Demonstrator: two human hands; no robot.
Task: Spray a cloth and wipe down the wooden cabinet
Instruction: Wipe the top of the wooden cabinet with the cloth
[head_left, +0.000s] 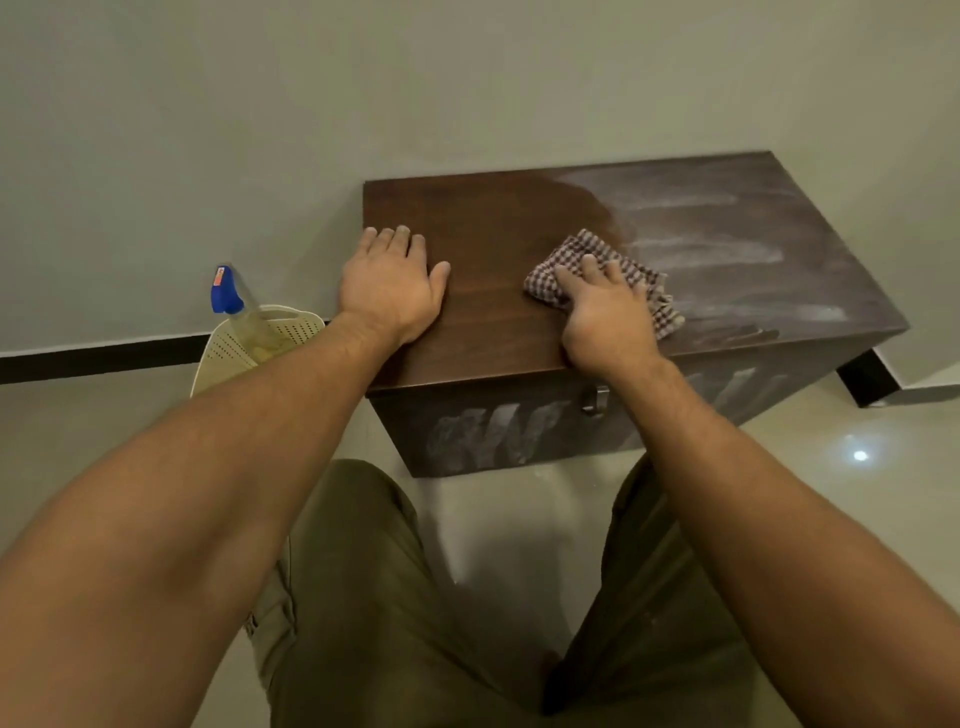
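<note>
The cabinet top is clean on its left part; the right part and front remain dusty. The left hand rests flat, fingers spread. The right hand presses the cloth mid-top. The spray bottle stands aside in a basket.
</note>
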